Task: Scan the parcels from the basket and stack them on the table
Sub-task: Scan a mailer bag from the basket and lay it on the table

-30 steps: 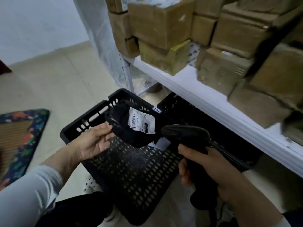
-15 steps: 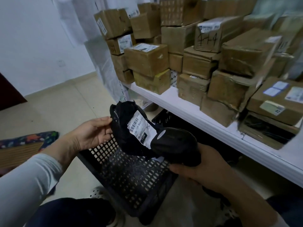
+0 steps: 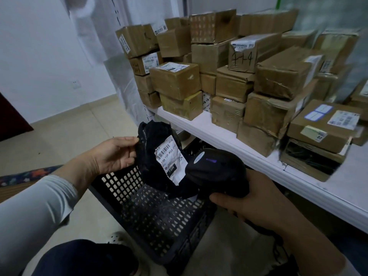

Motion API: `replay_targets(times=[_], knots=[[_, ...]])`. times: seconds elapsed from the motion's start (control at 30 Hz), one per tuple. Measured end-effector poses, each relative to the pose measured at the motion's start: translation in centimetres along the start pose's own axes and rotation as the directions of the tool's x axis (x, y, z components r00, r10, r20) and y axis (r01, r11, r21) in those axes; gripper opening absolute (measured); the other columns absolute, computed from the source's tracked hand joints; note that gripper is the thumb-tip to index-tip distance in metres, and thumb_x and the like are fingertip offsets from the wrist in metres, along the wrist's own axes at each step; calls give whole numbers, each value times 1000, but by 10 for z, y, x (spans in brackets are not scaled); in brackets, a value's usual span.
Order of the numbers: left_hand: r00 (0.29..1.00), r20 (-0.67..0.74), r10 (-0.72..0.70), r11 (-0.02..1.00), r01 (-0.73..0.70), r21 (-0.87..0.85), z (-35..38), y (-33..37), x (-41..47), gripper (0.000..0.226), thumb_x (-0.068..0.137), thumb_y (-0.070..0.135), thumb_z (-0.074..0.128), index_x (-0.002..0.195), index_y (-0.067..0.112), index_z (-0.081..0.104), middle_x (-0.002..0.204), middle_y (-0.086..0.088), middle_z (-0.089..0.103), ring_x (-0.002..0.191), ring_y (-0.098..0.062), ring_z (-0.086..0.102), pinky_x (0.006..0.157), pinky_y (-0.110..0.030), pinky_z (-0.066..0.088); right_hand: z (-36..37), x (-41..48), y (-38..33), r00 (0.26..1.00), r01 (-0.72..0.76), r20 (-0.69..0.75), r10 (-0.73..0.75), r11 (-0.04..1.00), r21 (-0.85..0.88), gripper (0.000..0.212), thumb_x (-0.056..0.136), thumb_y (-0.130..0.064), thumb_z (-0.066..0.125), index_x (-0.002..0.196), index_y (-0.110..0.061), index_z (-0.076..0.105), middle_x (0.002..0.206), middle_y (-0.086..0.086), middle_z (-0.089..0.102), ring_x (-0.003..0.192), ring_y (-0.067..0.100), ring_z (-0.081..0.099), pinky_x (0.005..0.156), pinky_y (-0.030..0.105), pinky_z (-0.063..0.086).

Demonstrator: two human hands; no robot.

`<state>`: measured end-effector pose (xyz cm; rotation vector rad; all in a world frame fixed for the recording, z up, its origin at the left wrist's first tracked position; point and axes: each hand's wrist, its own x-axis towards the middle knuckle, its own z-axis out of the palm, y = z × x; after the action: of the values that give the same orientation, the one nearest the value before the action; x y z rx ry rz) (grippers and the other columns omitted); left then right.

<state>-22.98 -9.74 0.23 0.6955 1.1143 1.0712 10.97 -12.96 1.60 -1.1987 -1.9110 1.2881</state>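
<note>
Scanner (image 3: 217, 172), held tight in the grip of my right hand (image 3: 249, 208), may miss the label (image 3: 169, 160) if the floppy black parcel (image 3: 148, 140) pinched by my left hand (image 3: 117, 154) sags.

The white tabletop (image 3: 201, 124) carries brown cardboard boxes (image 3: 175, 80), taped and labelled, stacked two and three high toward its back. A patterned rug (image 3: 25, 176) lies on the pale tiled floor (image 3: 69, 132) at the left.

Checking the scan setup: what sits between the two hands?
In the head view: the black parcel with its white label, held by the left hand, then the scanner in the right hand.
</note>
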Motion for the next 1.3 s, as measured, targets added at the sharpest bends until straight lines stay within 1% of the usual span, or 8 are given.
replay_targets(times=[0.13,0.23,0.53,0.8,0.93,1.1,1.23,1.3], knots=[[999,41,30,999,-29,-18,14,5,-5,73,32,18,97,95,2,66,79,-10,69,53,-14,61,40,-18,42,-4,-10,-6,998,-13,-60,23,986,164,20,74,-16,79,67,-13,61,45,-4,60,38,4,52,44,15,42],[986,144,81,997,-79,-23,45,13,-10,45,46,13,90,87,1,74,78,-13,72,59,-18,69,49,-24,54,-10,-19,-4,968,21,-242,63,943,331,19,77,-17,75,75,-2,64,54,7,64,44,18,52,52,27,48],[801,569,184,901,-368,228,215,58,4,24,67,21,79,89,11,74,80,-3,68,58,-5,57,44,-15,42,-67,-63,8,625,393,-750,218,742,543,18,82,-4,68,68,-14,63,52,9,56,44,20,45,46,27,42],[584,809,58,534,-703,470,400,33,6,16,91,-2,51,99,6,63,78,5,68,69,-2,64,69,-17,55,-101,-109,35,247,619,-896,368,652,438,7,87,-1,63,85,-5,58,52,6,55,43,17,46,49,28,41],[472,882,-4,300,-841,451,464,0,22,24,94,-1,51,110,13,61,85,0,65,71,3,59,73,-14,50,-113,-126,53,112,640,-903,414,666,384,17,86,-1,64,71,-7,59,50,5,54,45,20,45,54,34,39],[431,901,-48,-286,-870,401,508,-53,88,24,93,10,55,114,7,66,113,-11,66,103,-24,59,88,-27,41,-128,-139,71,83,661,-887,453,642,390,34,85,1,64,56,-18,64,50,6,54,44,20,46,60,40,39],[414,909,-58,-396,-845,359,517,-94,133,24,90,9,57,111,7,68,112,-15,64,106,-31,57,91,-32,41,-134,-140,82,107,609,-890,444,678,411,37,83,-2,67,51,-21,66,49,6,54,49,24,46,66,45,40],[495,867,-63,-408,-805,430,515,-112,146,33,90,26,51,117,15,66,118,-10,62,112,-28,53,98,-31,38,-135,-137,86,118,580,-886,448,693,427,43,84,1,64,50,-24,67,47,4,55,47,22,47,64,43,41]])
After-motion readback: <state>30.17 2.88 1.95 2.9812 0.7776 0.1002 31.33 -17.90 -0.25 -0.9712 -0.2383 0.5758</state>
